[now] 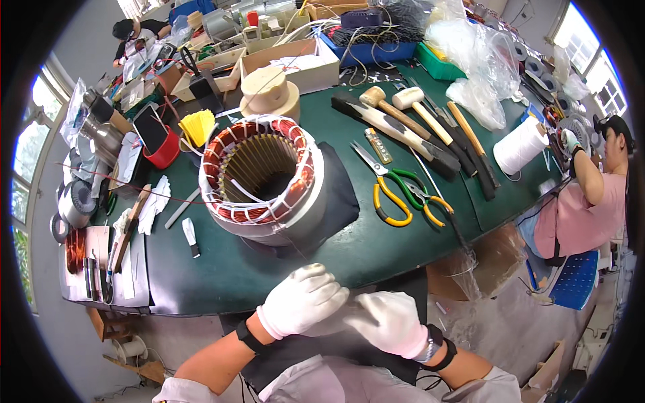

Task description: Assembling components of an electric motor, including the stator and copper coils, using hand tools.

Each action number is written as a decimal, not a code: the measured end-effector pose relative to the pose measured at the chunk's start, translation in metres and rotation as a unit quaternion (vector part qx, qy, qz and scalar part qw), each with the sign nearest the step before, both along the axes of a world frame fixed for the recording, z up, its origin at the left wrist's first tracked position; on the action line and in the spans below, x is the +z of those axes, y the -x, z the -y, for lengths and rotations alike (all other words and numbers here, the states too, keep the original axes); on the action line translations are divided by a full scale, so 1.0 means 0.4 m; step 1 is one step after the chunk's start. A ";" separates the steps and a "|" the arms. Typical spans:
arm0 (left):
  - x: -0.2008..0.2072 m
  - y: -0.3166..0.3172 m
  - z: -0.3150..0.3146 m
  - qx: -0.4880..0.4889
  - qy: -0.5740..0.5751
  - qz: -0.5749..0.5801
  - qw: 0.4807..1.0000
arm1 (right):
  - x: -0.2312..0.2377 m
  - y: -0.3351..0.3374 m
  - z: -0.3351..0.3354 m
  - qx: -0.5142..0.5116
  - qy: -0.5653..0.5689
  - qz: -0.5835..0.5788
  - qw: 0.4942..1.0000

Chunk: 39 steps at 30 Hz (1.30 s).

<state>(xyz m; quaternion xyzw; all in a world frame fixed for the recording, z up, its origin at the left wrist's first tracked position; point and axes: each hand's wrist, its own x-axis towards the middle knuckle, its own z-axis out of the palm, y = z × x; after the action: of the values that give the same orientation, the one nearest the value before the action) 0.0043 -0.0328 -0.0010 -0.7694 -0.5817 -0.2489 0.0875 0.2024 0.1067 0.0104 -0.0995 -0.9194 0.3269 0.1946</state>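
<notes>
Both my hands wear white gloves and are held low, just off the table's front edge. A thin thread (pixel 299 254) runs down from the motor stator (pixel 269 232) to my left hand (pixel 304 302), whose fingers are closed on it. Beside it, my right hand (pixel 393 326) is smeared by motion, so its grip does not show. The stator stands upright on a dark cloth (pixel 341 191), a pale ring body with copper windings (pixel 216 151) on top. White lacing (pixel 304 138) loops round the windings, and yellowish slot liners (pixel 259 161) line the bore.
Right of the stator lie scissors (pixel 393 191), green-and-yellow pliers (pixel 416 195), mallets (pixel 410 99) and a white thread spool (pixel 521 146). Behind it stand a cream block (pixel 269 94) and boxes. At left are a red holder (pixel 162 151) and wire spools. A person (pixel 598 181) sits at right.
</notes>
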 end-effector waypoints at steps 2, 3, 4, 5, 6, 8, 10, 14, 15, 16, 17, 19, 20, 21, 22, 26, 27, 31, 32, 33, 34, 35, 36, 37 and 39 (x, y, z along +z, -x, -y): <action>0.007 0.006 -0.003 0.004 -0.032 -0.006 0.999 | -0.002 -0.054 -0.011 -0.003 0.045 0.046 0.998; 0.012 0.010 -0.006 0.004 -0.017 -0.007 1.000 | -0.010 -0.090 -0.016 -0.007 0.018 0.039 0.999; 0.015 0.006 -0.011 -0.003 -0.003 -0.003 1.000 | -0.004 -0.108 -0.022 -0.011 0.024 0.050 0.998; 0.016 0.000 -0.015 -0.010 0.011 0.001 1.000 | 0.005 -0.116 -0.025 -0.016 0.031 0.061 0.998; 0.016 0.000 -0.012 0.000 0.032 0.016 0.999 | 0.005 -0.097 -0.026 -0.010 0.037 0.049 0.998; 0.001 0.007 -0.003 0.011 0.012 0.026 1.000 | 0.033 -0.009 -0.007 -0.009 0.116 0.021 0.993; 0.010 0.007 0.001 0.002 0.026 0.020 0.999 | 0.034 0.010 -0.013 -0.008 0.287 0.156 0.945; 0.017 0.004 -0.017 -0.003 0.032 0.000 0.999 | 0.010 -0.111 -0.050 -0.047 0.638 0.215 0.737; 0.022 0.001 -0.026 -0.009 0.068 0.009 0.998 | 0.000 -0.133 -0.062 -0.055 0.642 0.217 0.734; 0.018 -0.004 -0.022 0.007 0.034 0.020 0.999 | 0.016 -0.117 -0.052 -0.053 0.681 0.168 0.711; 0.008 -0.002 -0.014 0.022 -0.004 0.032 0.999 | 0.014 -0.083 -0.039 -0.052 0.668 0.167 0.723; -0.001 -0.001 -0.001 0.022 0.011 0.026 0.999 | 0.011 -0.004 -0.021 0.020 0.620 0.183 0.763; -0.003 -0.001 0.001 0.025 0.006 0.037 0.999 | 0.022 0.015 -0.025 0.024 0.614 0.201 0.763; -0.003 0.000 0.003 0.028 0.000 0.049 0.998 | 0.022 0.004 -0.023 0.025 0.614 0.201 0.763; 0.002 0.004 0.008 0.003 -0.006 0.015 1.000 | 0.021 -0.020 -0.026 0.020 0.620 0.209 0.756; 0.017 0.001 -0.017 -0.001 0.019 0.026 0.999 | 0.022 -0.103 -0.029 -0.037 0.515 0.196 0.833; 0.017 0.000 -0.013 0.008 0.021 0.034 0.999 | 0.023 -0.081 -0.022 -0.030 0.410 0.161 0.897; -0.003 0.009 0.000 0.015 -0.006 0.060 0.998 | 0.010 0.015 0.019 0.004 0.003 -0.002 1.000; -0.011 0.004 0.004 -0.010 0.036 0.028 0.999 | 0.014 -0.006 0.010 0.002 -0.057 0.003 0.998; -0.008 0.002 -0.001 -0.010 -0.029 -0.006 0.999 | 0.016 -0.030 0.002 0.001 -0.117 0.009 0.993; 0.010 0.006 -0.013 -0.005 -0.003 0.022 1.000 | 0.018 -0.065 -0.006 -0.002 -0.156 0.013 0.988; 0.021 0.007 -0.022 -0.001 0.025 0.051 0.998 | 0.020 -0.088 -0.009 0.000 -0.155 0.056 0.986; 0.015 0.003 -0.023 0.000 0.025 0.052 0.998 | 0.011 -0.081 -0.018 -0.004 -0.149 0.057 0.987; 0.012 -0.004 -0.022 0.007 0.022 0.048 0.999 | 0.027 -0.061 -0.017 -0.018 -0.145 0.065 0.987; 0.005 0.002 0.006 0.027 -0.006 0.021 0.999 | 0.026 0.013 0.019 -0.010 -0.218 0.048 0.975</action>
<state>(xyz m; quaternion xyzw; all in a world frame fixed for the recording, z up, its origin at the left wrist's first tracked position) 0.0034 -0.0350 0.0011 -0.7471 -0.6028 -0.2664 0.0865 0.1971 0.0991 0.0206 -0.0793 -0.9759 0.1111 0.1701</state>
